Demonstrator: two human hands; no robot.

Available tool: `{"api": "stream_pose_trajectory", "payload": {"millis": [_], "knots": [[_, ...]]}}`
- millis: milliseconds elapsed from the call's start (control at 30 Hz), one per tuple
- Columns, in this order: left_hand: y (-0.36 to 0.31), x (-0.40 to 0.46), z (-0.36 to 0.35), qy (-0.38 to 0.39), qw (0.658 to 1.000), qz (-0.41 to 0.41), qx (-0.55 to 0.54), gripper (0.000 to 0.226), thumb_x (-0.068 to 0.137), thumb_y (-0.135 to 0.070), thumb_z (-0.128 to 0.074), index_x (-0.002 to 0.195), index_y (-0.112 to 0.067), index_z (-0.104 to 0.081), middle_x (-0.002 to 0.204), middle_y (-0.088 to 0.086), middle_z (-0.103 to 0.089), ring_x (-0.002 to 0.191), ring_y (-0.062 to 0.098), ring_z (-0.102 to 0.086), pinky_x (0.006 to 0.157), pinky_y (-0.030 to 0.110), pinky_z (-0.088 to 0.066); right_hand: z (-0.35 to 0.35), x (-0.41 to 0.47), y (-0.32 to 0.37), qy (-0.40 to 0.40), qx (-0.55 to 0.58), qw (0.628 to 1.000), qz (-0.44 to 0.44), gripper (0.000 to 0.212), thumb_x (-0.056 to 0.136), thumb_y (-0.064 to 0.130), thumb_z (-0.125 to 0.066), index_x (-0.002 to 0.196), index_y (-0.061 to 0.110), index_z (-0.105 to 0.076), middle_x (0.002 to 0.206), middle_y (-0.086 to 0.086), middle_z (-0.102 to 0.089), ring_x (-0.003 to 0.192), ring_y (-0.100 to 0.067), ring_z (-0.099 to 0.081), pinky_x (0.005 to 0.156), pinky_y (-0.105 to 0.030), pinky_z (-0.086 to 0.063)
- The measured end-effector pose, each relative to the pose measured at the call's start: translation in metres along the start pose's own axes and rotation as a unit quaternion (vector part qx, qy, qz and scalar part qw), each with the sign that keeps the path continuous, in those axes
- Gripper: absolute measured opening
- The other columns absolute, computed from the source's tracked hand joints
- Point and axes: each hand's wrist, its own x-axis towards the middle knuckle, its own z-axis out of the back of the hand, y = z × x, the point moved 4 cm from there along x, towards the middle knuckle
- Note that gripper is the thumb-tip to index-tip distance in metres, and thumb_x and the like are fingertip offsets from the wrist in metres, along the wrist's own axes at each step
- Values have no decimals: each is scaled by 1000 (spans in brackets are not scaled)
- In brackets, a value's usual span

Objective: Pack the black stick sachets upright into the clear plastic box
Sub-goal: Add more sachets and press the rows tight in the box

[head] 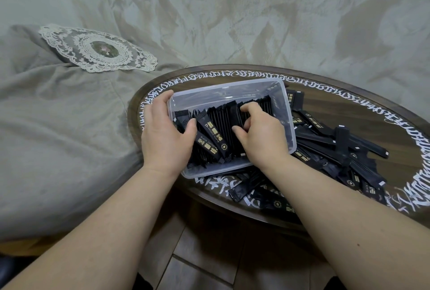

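Note:
A clear plastic box rests on a round dark table, tilted a little toward me. Inside it, several black stick sachets with gold print stand packed on edge in a row. My left hand clasps the box's left wall, its thumb pressing on the sachets at the left end of the row. My right hand is inside the box, fingers curled over the tops of the sachets in the middle and its thumb against their side. A loose pile of black sachets lies on the table right of the box.
The round table has white script around its rim. More sachets lie at its near edge. A grey-covered cushion or bed with a lace doily is at the left. A patterned curtain hangs behind. Tiled floor shows below.

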Motion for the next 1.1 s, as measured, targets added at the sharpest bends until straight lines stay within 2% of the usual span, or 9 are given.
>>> {"api": "stream_pose_trajectory", "payload": {"millis": [100, 200, 300, 567, 867, 1000, 1100], "knots": [[0, -1, 0, -1, 1000, -4, 0, 61, 79, -21, -70, 134, -18, -43, 128, 5, -48, 116, 15, -43, 93, 27, -34, 2, -3, -2, -26, -10, 1000, 3, 26, 89, 38, -62, 107, 21, -53, 86, 6, -59, 82, -22, -59, 75, -39, -49], [0, 0, 0, 3, 1000, 0, 0, 61, 80, -21, -70, 134, -18, -42, 127, 5, -48, 115, 15, -44, 92, 28, -35, 3, -6, -1, -31, -22, 999, 27, 16, 90, 36, -59, 95, 21, -57, 91, 4, -54, 79, -24, -57, 72, -39, -49], [0, 0, 0, 3, 1000, 0, -3, 61, 80, -21, -70, 134, -18, -42, 128, 4, -47, 116, 18, -46, 93, 28, -35, 2, -6, -3, -23, -34, 999, 21, 15, 90, 35, -60, 88, 20, -60, 90, 4, -51, 79, -25, -57, 71, -38, -49], [1, 0, -1, 2, 1000, -1, -4, 60, 80, -20, -70, 134, -18, -43, 127, 3, -48, 117, 19, -47, 93, 29, -36, 2, -3, -6, -23, -45, 997, -51, 24, 87, 44, -60, 95, 21, -59, 97, 3, -53, 86, -23, -58, 74, -35, -48], [1, 0, -1, 0, 1000, -5, -7, 60, 79, -20, -70, 133, -18, -43, 126, 4, -48, 118, 19, -46, 93, 27, -35, 6, -4, -9, 4, -76, 991, -111, 32, 84, 53, -60, 91, 21, -56, 100, 3, -54, 89, -23, -57, 70, -30, -40], [0, 0, -1, -3, 1000, -3, -13, 59, 79, -20, -70, 132, -18, -44, 127, 4, -47, 117, 18, -46, 90, 24, -34, 4, -6, -5, 23, -94, 991, -90, 26, 87, 49, -58, 84, 23, -54, 93, 3, -58, 87, -23, -58, 66, -29, -38], [-1, -1, -1, -7, 1000, -8, -15, 58, 79, -18, -70, 130, -16, -45, 124, 2, -47, 116, 19, -46, 87, 20, -31, 3, -7, -4, 17, -80, 993, -90, 21, 90, 41, -56, 95, 21, -56, 92, 2, -64, 91, -26, -59, 68, -30, -40]]}}
